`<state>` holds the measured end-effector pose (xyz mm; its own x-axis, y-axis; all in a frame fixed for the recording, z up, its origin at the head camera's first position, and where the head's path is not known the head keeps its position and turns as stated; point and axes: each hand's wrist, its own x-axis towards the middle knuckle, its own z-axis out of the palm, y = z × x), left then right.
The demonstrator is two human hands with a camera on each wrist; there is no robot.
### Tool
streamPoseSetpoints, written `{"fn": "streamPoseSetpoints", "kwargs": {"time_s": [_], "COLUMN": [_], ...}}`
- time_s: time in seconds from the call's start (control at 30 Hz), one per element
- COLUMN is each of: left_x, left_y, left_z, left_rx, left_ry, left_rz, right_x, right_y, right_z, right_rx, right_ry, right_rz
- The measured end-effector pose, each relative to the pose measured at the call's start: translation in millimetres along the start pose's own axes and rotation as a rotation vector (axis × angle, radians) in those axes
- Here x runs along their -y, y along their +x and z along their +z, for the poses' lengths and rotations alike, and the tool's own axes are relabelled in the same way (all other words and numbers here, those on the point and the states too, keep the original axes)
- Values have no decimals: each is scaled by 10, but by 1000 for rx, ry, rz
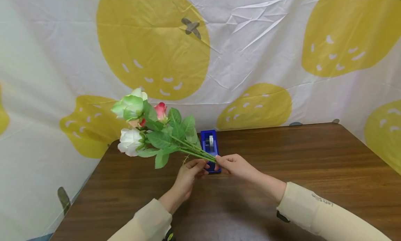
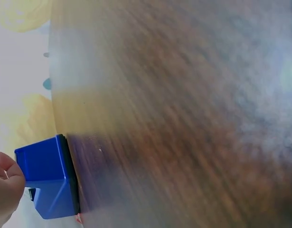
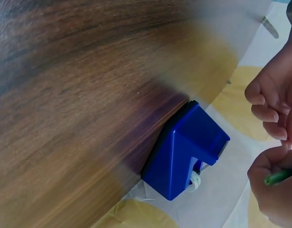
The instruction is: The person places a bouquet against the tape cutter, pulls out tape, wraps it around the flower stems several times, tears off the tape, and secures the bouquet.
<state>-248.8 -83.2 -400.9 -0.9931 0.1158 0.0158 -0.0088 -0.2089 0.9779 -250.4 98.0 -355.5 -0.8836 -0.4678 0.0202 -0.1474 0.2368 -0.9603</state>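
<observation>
A bunch of artificial roses (image 1: 159,138) slants up to the left, with white, pale green and red blooms above green leaves. My right hand (image 1: 241,168) grips the bundled stems (image 1: 197,151) near their lower ends; a green stem end (image 3: 278,176) pokes out of that hand in the right wrist view. Close beside the stem ends is my left hand (image 1: 188,175), fingers curled and fingertips meeting the right hand's. Whether it pinches something thin is hidden. Just beyond both hands, a blue tape dispenser (image 1: 214,150) stands on the table, carrying a tape roll (image 1: 211,142).
The brown wooden table (image 1: 282,147) reflects light near its front. Behind it hangs a white cloth (image 1: 250,60) printed with large yellow fruit, meeting the table's back edge and both sides.
</observation>
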Motion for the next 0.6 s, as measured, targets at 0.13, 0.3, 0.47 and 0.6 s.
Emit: {"fn": "streamPoseSetpoints", "kwargs": {"time_s": [0.13, 0.3, 0.47, 0.6], "left_x": [-18, -45, -85, -114], "left_y": [-10, -47, -101, -132], "left_z": [28, 108, 177, 225], "left_rx": [-39, -87, -128, -162], "left_ry": [-20, -56, -97, -116], "left_rz": [-20, -58, -77, -78], "right_x": [-10, -43, -74, -80], "right_y": [7, 19, 31, 39], "right_z": [3, 13, 15, 27], "right_rx": [-42, -121, -172, -188], "right_ry": [-9, -37, -70, -82], "right_rz": [-12, -10, -47, -75]}}
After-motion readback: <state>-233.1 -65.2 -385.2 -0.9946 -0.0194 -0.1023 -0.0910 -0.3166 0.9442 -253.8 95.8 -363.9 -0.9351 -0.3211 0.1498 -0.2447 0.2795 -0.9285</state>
